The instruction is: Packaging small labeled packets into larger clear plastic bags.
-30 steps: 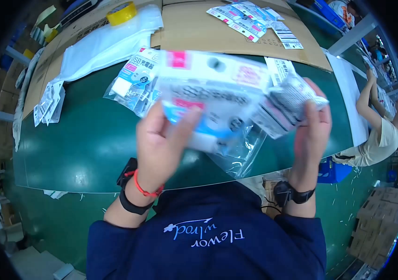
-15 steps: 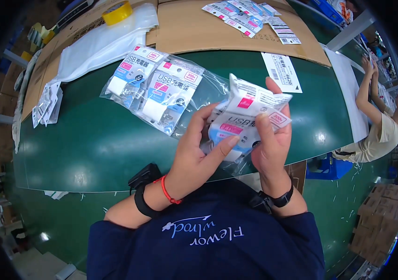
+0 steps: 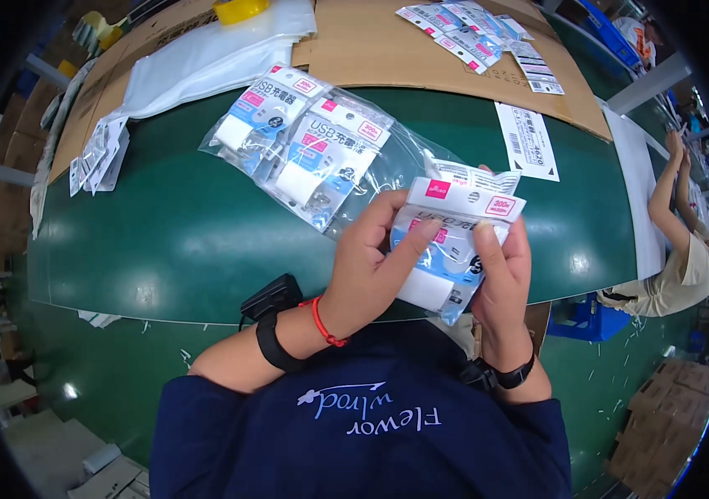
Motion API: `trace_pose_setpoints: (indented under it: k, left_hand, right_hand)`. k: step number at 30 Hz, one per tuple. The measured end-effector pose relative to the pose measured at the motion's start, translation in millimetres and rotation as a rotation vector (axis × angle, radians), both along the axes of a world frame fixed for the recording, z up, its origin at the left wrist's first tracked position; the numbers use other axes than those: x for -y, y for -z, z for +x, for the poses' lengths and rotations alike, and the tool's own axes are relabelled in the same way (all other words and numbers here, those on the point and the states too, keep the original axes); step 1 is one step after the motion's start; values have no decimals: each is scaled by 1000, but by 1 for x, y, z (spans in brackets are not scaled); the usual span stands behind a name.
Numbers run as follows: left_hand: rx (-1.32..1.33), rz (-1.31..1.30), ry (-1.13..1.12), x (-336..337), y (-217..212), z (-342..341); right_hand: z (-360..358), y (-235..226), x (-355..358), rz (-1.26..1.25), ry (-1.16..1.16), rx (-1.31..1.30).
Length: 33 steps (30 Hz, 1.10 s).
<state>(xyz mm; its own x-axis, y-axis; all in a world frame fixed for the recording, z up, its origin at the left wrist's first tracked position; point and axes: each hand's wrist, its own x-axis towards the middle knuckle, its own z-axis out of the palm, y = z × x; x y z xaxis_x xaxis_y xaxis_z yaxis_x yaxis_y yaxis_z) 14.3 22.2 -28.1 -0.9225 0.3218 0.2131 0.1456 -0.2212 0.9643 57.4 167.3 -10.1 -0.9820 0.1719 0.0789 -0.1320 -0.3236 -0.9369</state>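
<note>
Both hands hold a small stack of packaged chargers, white and blue cards with pink tags in clear plastic. My left hand grips the stack from the left, thumb across its front. My right hand grips it from the right, fingers over its face. The stack sits just above the near edge of the green table. A clear bag with more of the same packaged chargers lies on the table just beyond my left hand.
Flattened cardboard covers the far side, with white plastic bags, a yellow tape roll and several small packets on it. A white label sheet lies to the right. Another person sits at far right.
A second ago I held the whole bag of packets up close. The bag now lies on the table, and both hands have come down toward my chest with a small stack.
</note>
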Motion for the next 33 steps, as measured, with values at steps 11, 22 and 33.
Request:
trace_pose_setpoints:
  k: [11,22,33]
  left_hand:
    - [-155,-175,-49,-3,-16,2]
    - [-621,-850,7,-7,6,-2]
    - [-820,-748,-59,-8,-19,3]
  right_hand:
    - [3,20,-44,-143,299,54]
    - [19,1,-99,158,13,272]
    - [-25,-5,-84,321,-575,500]
